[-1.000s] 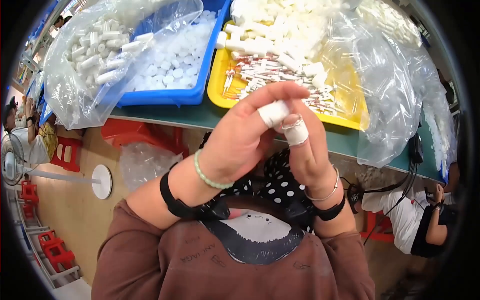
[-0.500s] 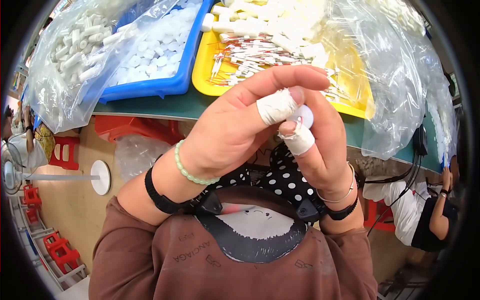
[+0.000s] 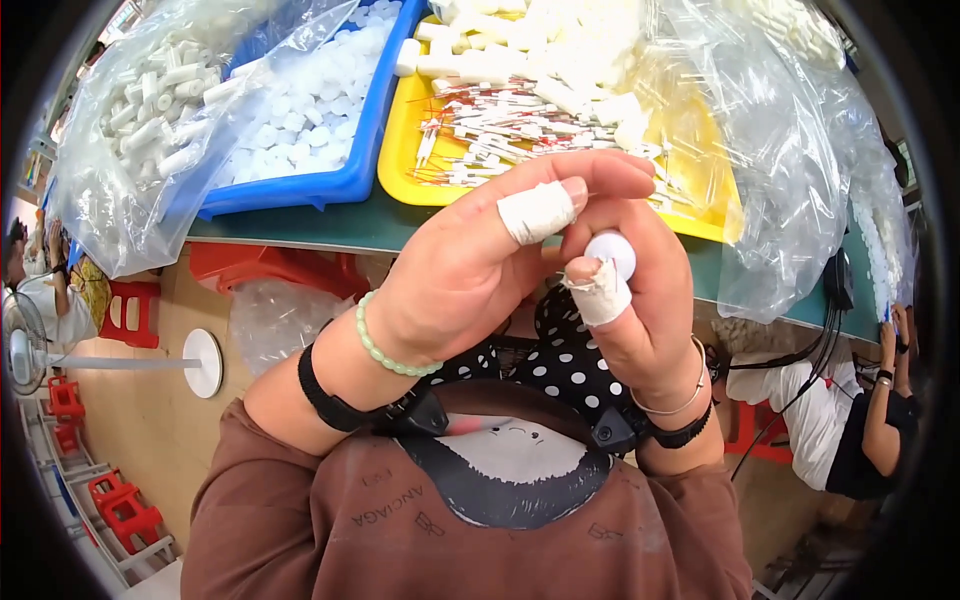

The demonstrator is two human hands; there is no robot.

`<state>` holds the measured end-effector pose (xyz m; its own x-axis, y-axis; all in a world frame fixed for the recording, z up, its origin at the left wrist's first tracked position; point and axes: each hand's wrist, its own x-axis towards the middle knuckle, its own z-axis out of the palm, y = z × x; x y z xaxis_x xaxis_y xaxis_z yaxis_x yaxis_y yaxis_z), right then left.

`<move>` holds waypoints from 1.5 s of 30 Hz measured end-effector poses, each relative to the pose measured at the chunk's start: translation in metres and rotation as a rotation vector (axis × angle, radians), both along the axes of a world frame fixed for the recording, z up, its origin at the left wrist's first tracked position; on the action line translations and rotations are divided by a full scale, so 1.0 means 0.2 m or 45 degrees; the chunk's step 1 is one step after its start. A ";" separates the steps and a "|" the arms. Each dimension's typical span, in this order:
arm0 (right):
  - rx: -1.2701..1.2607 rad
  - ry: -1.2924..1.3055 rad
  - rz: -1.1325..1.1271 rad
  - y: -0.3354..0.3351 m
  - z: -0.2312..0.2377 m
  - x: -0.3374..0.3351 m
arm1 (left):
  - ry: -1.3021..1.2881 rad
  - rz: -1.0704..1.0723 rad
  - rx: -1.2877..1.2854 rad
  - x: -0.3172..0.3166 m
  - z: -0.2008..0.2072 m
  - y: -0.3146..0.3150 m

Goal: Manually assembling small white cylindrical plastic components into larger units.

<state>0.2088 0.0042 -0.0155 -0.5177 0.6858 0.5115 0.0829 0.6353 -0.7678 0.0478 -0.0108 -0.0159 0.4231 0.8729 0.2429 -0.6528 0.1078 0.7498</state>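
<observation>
My right hand point(image 3: 645, 300) holds a small white round cap point(image 3: 614, 251) between its taped thumb and curled index finger. Whatever lies beneath the cap is hidden by the fingers. Close on its left is my left hand point(image 3: 465, 260), its taped thumb and index finger stretched out above the cap and not pressing on it. The lower fingers of that hand are mostly hidden behind the palm. Beyond both hands, a yellow tray point(image 3: 400, 170) carries thin white pieces with red wire ends and thick white tubes.
To the left, a blue tray point(image 3: 345, 185) holds many white caps, beside a clear bag point(image 3: 120, 200) of white tubes. Another clear plastic bag point(image 3: 770, 230) drapes over the right side. A green table edge point(image 3: 300, 226) runs behind my hands. Red stools point(image 3: 130, 310) and a fan stand farther off; co-workers sit at both sides.
My left thumb has lifted off the cap and moved slightly left. The cap, still in my right hand, now shows more of its round face.
</observation>
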 end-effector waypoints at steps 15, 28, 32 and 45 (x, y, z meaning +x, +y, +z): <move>-0.159 0.184 0.055 -0.04 -0.06 -0.10 | 0.255 0.088 0.366 -0.12 -0.05 -0.04; -0.952 0.620 0.309 -0.05 -0.04 -0.15 | 0.041 0.265 -0.113 -0.11 -0.01 -0.04; -0.773 0.693 0.296 -0.07 -0.05 -0.14 | -0.114 0.195 -0.228 -0.12 0.00 -0.03; 0.244 0.224 -0.065 -0.06 -0.13 -0.19 | -0.131 0.222 -0.304 -0.07 0.08 -0.09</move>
